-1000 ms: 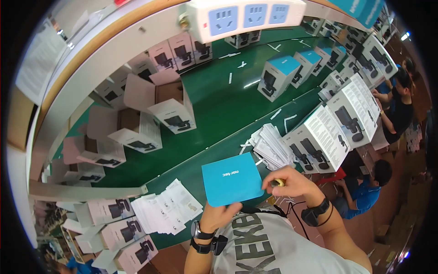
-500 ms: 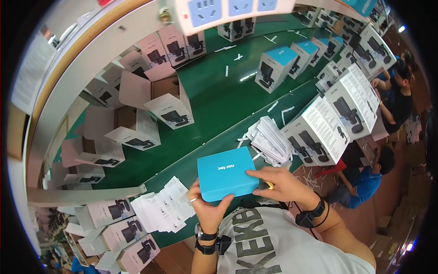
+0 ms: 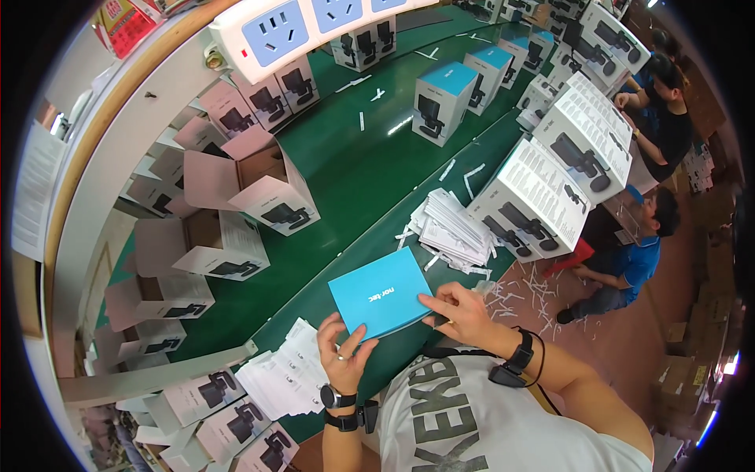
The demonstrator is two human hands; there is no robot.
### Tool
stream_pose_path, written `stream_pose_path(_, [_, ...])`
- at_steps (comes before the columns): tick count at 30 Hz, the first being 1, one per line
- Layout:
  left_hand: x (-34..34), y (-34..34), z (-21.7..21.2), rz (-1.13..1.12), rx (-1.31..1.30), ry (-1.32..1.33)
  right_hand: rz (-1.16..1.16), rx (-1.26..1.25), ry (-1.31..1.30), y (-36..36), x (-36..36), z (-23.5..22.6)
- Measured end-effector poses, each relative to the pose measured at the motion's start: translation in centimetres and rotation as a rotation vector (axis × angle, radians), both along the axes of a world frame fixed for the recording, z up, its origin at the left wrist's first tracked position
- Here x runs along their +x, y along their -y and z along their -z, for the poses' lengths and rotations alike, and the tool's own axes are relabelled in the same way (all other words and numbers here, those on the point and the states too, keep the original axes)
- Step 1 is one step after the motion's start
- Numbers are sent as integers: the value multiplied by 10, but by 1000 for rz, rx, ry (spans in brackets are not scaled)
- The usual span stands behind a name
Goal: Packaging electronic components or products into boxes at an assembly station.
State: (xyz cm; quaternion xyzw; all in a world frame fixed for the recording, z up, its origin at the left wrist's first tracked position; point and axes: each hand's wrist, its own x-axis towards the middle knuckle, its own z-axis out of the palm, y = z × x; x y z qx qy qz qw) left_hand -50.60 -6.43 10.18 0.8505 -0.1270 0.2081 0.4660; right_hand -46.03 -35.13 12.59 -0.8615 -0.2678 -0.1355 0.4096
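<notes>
A flat bright blue box (image 3: 376, 279) with pale lettering on its lid lies tilted in front of me, over the near edge of the green work surface. At its near left corner my left hand (image 3: 343, 355) grips it, thumb on the lid and fingers along the side. My right hand (image 3: 465, 316) is closed at the near right corner, a fingertip on the lid and the thumb low by the edge. The box's underside is hidden. Just beyond it is a pile of folded white leaflets (image 3: 452, 228); more white printed sheets (image 3: 285, 374) lie left of my left hand.
Open white cartons (image 3: 283, 193) stand along the left of the green conveyor (image 3: 346, 157). Cartons with blue tops (image 3: 444, 98) line its far right. Stacked printed cartons (image 3: 535, 200) rise at the right, near seated co-workers (image 3: 629, 252). A power strip (image 3: 299, 31) hangs at the top.
The blue box has turned slightly and its lid faces me more. My right fingers have shifted along its edge; a small yellow thing at that hand no longer shows. The whole view has shifted.
</notes>
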Motion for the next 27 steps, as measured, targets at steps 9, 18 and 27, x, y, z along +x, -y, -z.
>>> stream_pose_path(9, [16, 60, -65, 114, 605, -132, 18, -63, 137, -1, -6, 35])
stream_pose_path(18, [17, 66, -11, 69, 789, -28, 1, 20, 135, -7, -3, 38])
stream_pose_path(27, [35, 1, -42, 181, 706, -109, -69, -18, 222, -3, 8, 21])
